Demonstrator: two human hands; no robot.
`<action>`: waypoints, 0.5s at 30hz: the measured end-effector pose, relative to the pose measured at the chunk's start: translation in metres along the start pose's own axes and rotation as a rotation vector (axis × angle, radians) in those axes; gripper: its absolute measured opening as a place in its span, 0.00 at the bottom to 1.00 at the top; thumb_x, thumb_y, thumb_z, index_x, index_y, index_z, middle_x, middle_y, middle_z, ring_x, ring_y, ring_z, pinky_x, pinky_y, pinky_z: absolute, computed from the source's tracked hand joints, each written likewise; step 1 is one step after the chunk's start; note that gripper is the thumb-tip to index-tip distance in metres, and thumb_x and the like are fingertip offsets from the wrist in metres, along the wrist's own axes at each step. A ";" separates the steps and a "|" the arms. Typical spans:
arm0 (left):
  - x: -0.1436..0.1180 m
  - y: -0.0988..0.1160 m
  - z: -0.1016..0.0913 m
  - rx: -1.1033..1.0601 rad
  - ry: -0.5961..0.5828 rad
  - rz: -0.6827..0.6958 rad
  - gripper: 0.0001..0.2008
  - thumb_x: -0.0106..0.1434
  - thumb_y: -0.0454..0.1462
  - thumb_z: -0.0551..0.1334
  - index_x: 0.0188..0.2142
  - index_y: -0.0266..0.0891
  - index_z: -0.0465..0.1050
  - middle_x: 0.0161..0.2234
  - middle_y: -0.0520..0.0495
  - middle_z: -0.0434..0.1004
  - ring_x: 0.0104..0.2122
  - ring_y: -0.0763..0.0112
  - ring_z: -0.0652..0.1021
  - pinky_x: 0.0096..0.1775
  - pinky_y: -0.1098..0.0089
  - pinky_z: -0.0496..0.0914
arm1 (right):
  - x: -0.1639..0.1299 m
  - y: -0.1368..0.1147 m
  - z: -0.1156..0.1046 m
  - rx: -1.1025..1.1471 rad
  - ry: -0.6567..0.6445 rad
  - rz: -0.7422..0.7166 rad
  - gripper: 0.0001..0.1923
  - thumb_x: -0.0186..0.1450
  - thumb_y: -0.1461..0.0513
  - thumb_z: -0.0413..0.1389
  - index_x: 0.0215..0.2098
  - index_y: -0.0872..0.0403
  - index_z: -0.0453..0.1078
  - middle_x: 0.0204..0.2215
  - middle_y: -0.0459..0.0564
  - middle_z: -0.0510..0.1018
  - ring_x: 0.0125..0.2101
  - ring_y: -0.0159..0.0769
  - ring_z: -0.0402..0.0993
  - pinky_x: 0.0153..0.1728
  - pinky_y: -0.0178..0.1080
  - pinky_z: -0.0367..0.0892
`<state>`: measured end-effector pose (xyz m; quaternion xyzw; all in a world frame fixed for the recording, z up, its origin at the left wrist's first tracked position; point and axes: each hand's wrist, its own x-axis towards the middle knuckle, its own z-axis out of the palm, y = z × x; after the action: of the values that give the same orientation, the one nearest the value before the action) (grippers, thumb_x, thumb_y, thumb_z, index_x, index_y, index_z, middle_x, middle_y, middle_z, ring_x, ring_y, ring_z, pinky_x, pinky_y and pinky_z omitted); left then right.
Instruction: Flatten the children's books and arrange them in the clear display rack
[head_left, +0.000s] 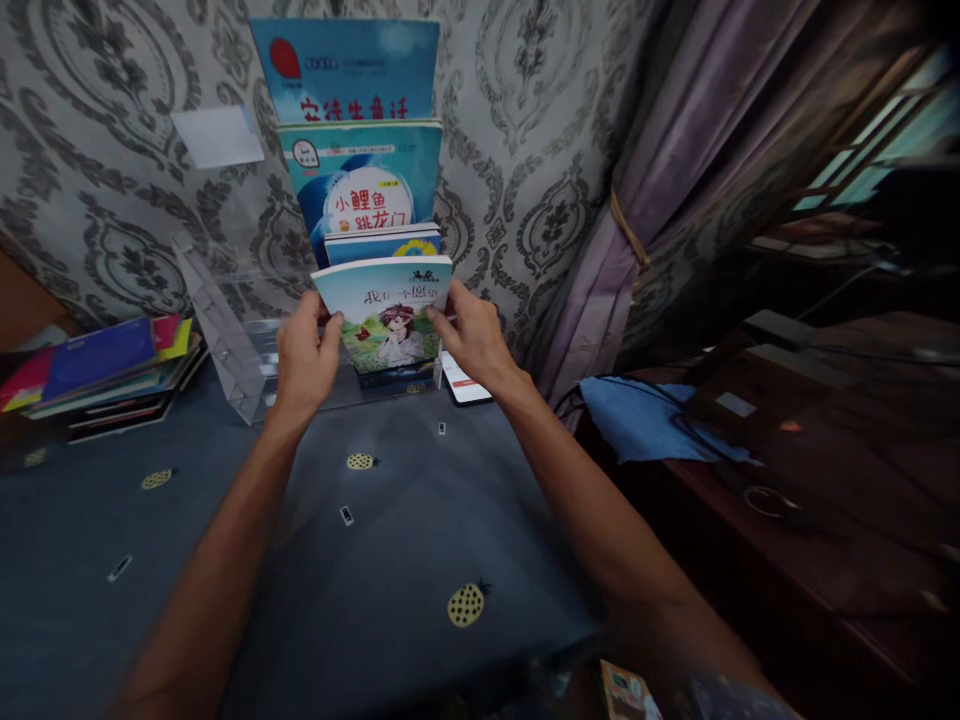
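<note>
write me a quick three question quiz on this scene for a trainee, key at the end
1. True or false: the left hand and the right hand hold opposite sides of the front book.

2. Multiple choice: in the picture, where does the colourful pile lie?
A) left of the clear stand
B) right of the clear stand
C) on top of the clear stand

3. Fill in the blank: the dark tablecloth is printed with yellow ____.

Key: 1. True. 2. A. 3. Pineapples.
</note>
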<state>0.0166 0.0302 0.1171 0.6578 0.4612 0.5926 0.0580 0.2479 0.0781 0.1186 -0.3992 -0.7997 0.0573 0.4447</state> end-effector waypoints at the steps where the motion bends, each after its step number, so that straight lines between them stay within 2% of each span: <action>1: 0.000 0.001 0.000 0.001 0.003 0.005 0.09 0.66 0.39 0.62 0.45 0.41 0.71 0.43 0.44 0.79 0.51 0.54 0.77 0.48 0.60 0.77 | 0.000 0.001 0.001 0.008 0.003 -0.003 0.11 0.70 0.55 0.50 0.45 0.51 0.66 0.34 0.52 0.77 0.36 0.45 0.73 0.37 0.42 0.63; 5: -0.001 0.001 0.000 0.005 0.008 0.017 0.09 0.66 0.40 0.63 0.45 0.41 0.71 0.42 0.44 0.79 0.51 0.54 0.78 0.47 0.61 0.77 | 0.000 0.004 0.003 0.025 0.004 -0.004 0.13 0.71 0.53 0.50 0.47 0.51 0.66 0.35 0.52 0.78 0.37 0.45 0.73 0.37 0.42 0.63; 10: 0.000 -0.003 0.001 -0.001 0.020 0.015 0.09 0.66 0.40 0.64 0.44 0.42 0.71 0.42 0.44 0.78 0.51 0.55 0.77 0.47 0.61 0.77 | 0.000 0.004 0.004 0.018 -0.012 0.016 0.11 0.69 0.57 0.51 0.47 0.51 0.67 0.36 0.53 0.78 0.37 0.45 0.73 0.38 0.44 0.64; 15: -0.001 -0.005 0.002 -0.005 -0.017 0.009 0.09 0.66 0.42 0.63 0.44 0.42 0.71 0.43 0.44 0.78 0.52 0.54 0.77 0.46 0.61 0.77 | 0.000 0.007 0.006 0.016 -0.030 0.016 0.11 0.69 0.57 0.51 0.47 0.51 0.67 0.35 0.53 0.78 0.36 0.47 0.73 0.37 0.45 0.64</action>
<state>0.0158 0.0331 0.1128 0.6649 0.4562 0.5883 0.0608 0.2472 0.0845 0.1122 -0.4011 -0.8026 0.0734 0.4354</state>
